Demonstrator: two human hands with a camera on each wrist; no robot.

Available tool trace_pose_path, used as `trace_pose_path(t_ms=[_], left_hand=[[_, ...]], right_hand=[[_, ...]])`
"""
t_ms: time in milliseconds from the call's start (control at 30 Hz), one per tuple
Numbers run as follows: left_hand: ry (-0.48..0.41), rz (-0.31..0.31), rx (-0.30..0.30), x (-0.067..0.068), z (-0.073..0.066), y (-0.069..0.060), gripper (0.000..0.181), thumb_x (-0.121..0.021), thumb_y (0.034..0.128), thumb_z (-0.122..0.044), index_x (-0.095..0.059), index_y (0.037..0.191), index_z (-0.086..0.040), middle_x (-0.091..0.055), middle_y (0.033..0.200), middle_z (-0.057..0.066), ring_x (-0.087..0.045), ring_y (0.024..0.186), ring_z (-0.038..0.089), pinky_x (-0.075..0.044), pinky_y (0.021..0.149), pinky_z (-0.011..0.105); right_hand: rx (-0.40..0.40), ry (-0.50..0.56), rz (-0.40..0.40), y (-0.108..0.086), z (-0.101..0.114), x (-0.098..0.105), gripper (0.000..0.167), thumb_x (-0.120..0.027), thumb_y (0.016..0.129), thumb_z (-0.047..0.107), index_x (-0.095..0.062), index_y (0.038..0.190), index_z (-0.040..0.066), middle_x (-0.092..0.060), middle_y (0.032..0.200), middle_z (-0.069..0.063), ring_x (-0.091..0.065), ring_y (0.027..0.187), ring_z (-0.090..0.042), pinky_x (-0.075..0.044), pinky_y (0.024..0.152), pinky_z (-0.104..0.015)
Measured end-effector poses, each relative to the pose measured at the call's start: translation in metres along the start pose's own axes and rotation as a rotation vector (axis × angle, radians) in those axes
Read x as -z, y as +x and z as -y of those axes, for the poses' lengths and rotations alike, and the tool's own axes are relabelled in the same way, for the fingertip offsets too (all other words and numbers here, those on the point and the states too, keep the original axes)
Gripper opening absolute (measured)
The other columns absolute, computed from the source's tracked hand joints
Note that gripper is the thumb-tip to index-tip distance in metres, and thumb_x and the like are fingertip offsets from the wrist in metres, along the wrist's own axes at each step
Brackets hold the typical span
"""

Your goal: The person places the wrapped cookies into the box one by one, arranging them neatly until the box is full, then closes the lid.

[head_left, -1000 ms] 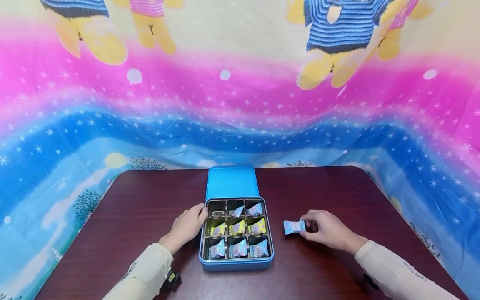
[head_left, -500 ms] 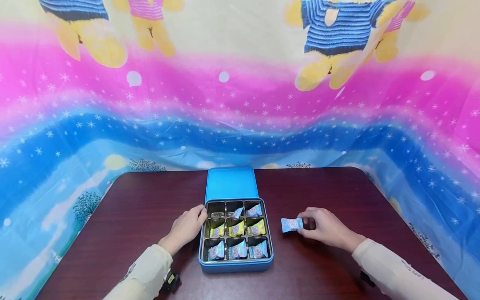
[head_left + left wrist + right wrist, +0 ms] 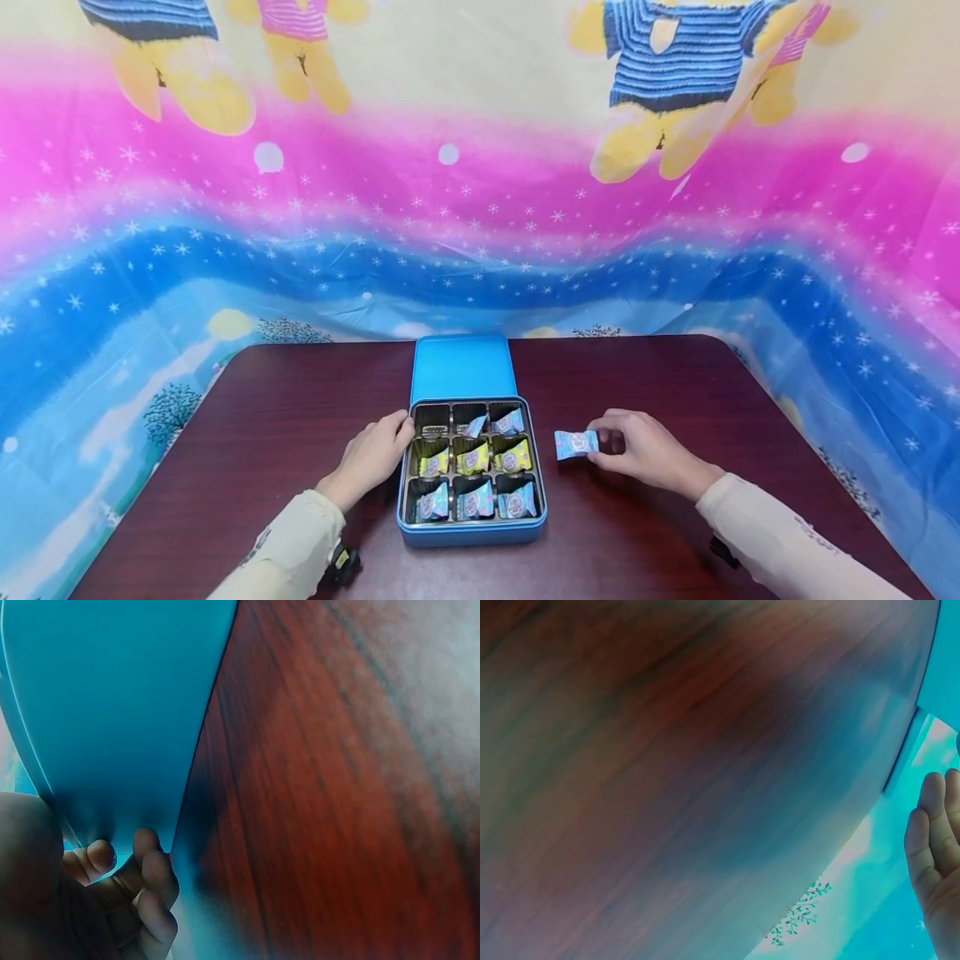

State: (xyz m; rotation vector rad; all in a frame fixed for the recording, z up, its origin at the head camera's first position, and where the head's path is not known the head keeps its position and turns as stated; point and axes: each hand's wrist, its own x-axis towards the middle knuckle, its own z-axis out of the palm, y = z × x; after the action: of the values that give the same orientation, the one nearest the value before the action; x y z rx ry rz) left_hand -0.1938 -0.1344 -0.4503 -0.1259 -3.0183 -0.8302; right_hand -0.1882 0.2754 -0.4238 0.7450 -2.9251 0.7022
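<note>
A blue tin (image 3: 471, 534) with a divided tray stands on the table. Its front row holds blue wrapped candies (image 3: 474, 501), its middle row yellow wrapped candies (image 3: 472, 458). In the back row, blue candies lie in the middle and right compartments; the back left one is bare. My left hand (image 3: 369, 461) rests against the tin's left side near the back corner, fingertips touching its wall in the left wrist view. To the right of the tin, my right hand (image 3: 647, 450) pinches a blue wrapped candy (image 3: 576, 443) between thumb and fingers. In the right wrist view that candy is out of sight.
The blue lid (image 3: 462, 367) lies behind the tin, touching or close to its back edge. Beneath everything is a dark red-brown wooden table (image 3: 300, 392). A printed cloth (image 3: 480, 200) hangs behind the table and along both sides.
My right hand has moved a little to the left with the candy, closer to the tin. The left hand has stayed at the tin's side.
</note>
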Motion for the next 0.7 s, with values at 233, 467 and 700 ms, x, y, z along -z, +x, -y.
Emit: trace_pose_path(t_ms=[233,467,700], left_hand=[[0.002,-0.003,-0.003,0.001,-0.001,-0.001,0.024,-0.045,0.1039,-0.031,-0.053,0.084,-0.019,-0.052,0.071,0.001,-0.049,0.067,0.019,-0.038,0.060,0.037],[0.006,-0.019,-0.007,-0.001,0.000,-0.001,0.025,-0.046,0.1031,-0.030,-0.052,0.081,-0.019,-0.051,0.069,0.003,-0.049,0.065,0.020,-0.038,0.058,0.039],[0.006,-0.021,-0.007,-0.001,0.000,0.000,0.023,-0.046,0.1032,-0.030,-0.054,0.084,-0.020,-0.056,0.073,0.003,-0.051,0.067,0.020,-0.039,0.060,0.040]], right_hand=[[0.007,0.021,-0.006,0.004,0.006,0.000,0.027,-0.081,0.084,0.032,-0.073,0.107,0.021,-0.057,0.082,0.012,-0.052,0.072,-0.004,-0.045,0.063,-0.021],[0.020,0.058,-0.026,0.008,0.008,0.000,0.026,-0.082,0.084,0.028,-0.073,0.107,0.020,-0.058,0.082,0.012,-0.052,0.072,-0.004,-0.046,0.063,-0.021],[0.020,0.081,-0.024,0.012,0.013,0.002,0.028,-0.081,0.085,0.027,-0.073,0.109,0.018,-0.058,0.083,0.010,-0.053,0.074,-0.006,-0.047,0.065,-0.022]])
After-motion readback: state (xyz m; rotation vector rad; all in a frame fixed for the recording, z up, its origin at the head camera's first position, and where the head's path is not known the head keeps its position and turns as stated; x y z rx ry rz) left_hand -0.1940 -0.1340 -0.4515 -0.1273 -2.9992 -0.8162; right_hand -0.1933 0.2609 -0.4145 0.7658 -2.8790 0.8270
